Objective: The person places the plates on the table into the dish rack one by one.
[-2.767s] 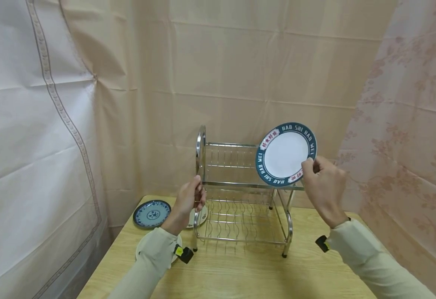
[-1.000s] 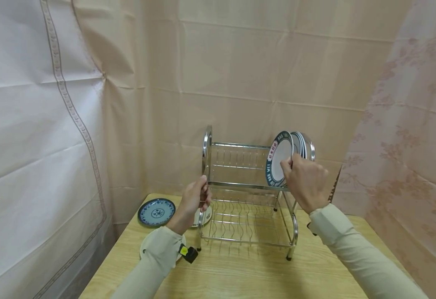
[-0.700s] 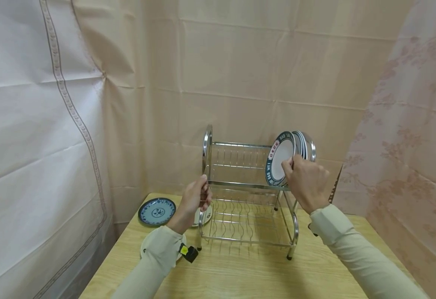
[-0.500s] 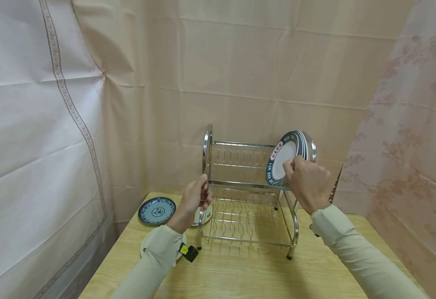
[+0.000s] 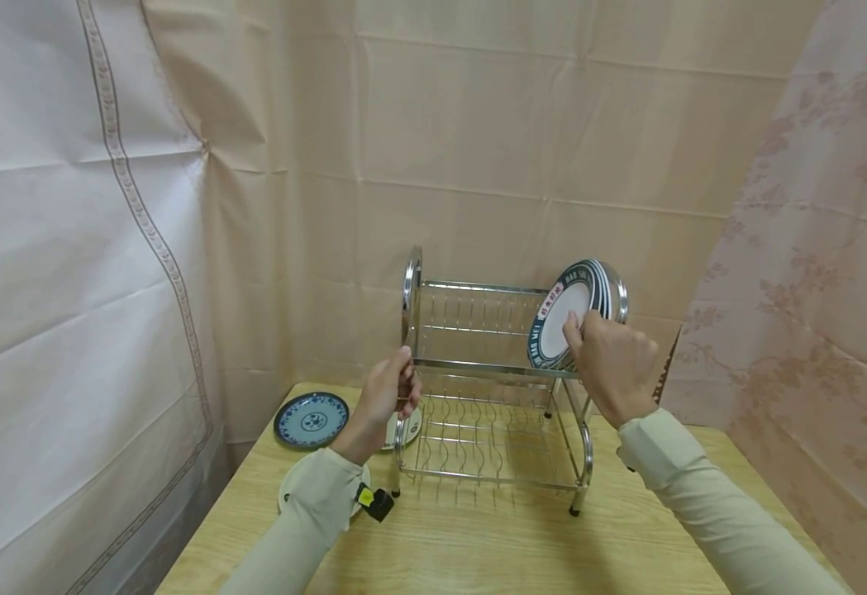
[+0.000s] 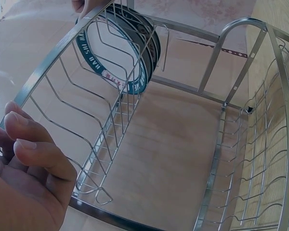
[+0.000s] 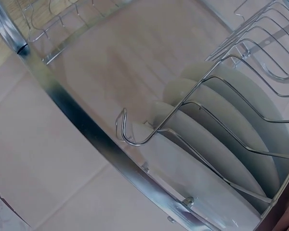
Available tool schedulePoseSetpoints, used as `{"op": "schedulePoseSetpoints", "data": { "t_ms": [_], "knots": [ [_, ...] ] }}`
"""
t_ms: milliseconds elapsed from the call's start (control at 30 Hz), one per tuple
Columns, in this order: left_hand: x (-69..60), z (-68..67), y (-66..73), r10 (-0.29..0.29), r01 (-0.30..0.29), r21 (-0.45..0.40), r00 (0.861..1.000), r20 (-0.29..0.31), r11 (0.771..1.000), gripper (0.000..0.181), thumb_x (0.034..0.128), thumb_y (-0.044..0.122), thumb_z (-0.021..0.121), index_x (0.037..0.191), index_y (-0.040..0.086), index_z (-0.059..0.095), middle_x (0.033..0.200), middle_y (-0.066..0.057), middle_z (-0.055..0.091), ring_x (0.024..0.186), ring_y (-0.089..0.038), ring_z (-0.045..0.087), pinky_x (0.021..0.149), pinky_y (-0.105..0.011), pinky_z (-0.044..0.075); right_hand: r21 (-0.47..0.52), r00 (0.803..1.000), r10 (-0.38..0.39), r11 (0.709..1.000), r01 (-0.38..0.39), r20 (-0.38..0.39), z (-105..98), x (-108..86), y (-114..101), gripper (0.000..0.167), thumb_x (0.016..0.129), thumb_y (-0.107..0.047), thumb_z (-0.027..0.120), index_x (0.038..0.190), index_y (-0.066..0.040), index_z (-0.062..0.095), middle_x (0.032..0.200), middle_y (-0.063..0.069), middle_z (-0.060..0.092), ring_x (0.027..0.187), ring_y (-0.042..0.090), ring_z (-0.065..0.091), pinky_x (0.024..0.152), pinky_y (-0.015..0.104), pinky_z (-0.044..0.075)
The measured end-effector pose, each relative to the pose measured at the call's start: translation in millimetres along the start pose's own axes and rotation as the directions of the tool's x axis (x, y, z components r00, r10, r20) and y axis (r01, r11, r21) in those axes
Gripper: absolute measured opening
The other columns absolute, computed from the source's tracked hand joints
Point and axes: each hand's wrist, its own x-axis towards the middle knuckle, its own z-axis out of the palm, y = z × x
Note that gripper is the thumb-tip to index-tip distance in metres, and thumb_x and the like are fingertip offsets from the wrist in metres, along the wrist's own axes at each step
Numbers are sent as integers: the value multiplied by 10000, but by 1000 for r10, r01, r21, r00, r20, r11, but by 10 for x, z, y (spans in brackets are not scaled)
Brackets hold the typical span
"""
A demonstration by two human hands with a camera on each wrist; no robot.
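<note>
In the head view my right hand point(image 5: 615, 364) is at the front rim of a white plate point(image 5: 569, 318) with a dark green lettered border, fingers curled and thumb slightly apart across its face. The plate leans right against several upright plates point(image 7: 231, 120) on the upper tier of a metal rack point(image 5: 478, 368). In the left wrist view the bordered plate point(image 6: 103, 53) stands between the wires. My left hand point(image 5: 381, 397) hangs loosely curled beside the rack's left front corner, with nothing in its grip; contact with the rack is unclear.
A blue patterned plate point(image 5: 312, 421) lies at the table's back left. One pale plate point(image 5: 295, 487) is partly under the left sleeve, another point(image 5: 403, 430) behind the left hand. The rack's lower tier point(image 5: 470, 446) holds no plates. Cloth curtains point(image 5: 478, 124) surround the wooden table point(image 5: 470, 545).
The lettered plate has come down from above the rack into the upper tier and tilted right against the others. My right thumb has lifted slightly. The left hand has barely moved.
</note>
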Motion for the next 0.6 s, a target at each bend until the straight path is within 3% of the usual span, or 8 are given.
{"op": "schedulePoseSetpoints", "data": {
  "t_ms": [233, 467, 600],
  "knots": [
    [16, 6, -9, 4, -4, -2, 1000, 3, 1000, 477, 1065, 512, 452, 793, 121, 464, 638, -27, 545, 475, -135, 426, 455, -229, 358, -34, 1000, -30, 999, 30, -2, -33, 1, 36, 563, 1014, -317, 626, 568, -134, 334, 451, -32, 260, 368, 141, 238, 361, 310, 142],
    [-3, 4, -7, 5, -5, -4, 1000, -12, 1000, 474, 1065, 503, 456, 789, 118, 466, 633, -27, 542, 467, -132, 424, 447, -226, 354, -47, 992, -66, 997, 61, -104, -112, -20, 106, 603, 966, -434, 622, 546, -145, 300, 427, -22, 236, 359, 150, 207, 360, 323, 118],
    [-11, -8, 0, 11, -11, -6, 1000, -14, 1000, 475, 1064, 510, 463, 801, 114, 472, 641, -29, 544, 474, -132, 426, 451, -229, 364, -16, 998, -29, 999, 28, -62, -184, -54, 180, 588, 979, -477, 581, 559, -153, 327, 436, -22, 259, 349, 176, 241, 361, 349, 137]
  ]
}}
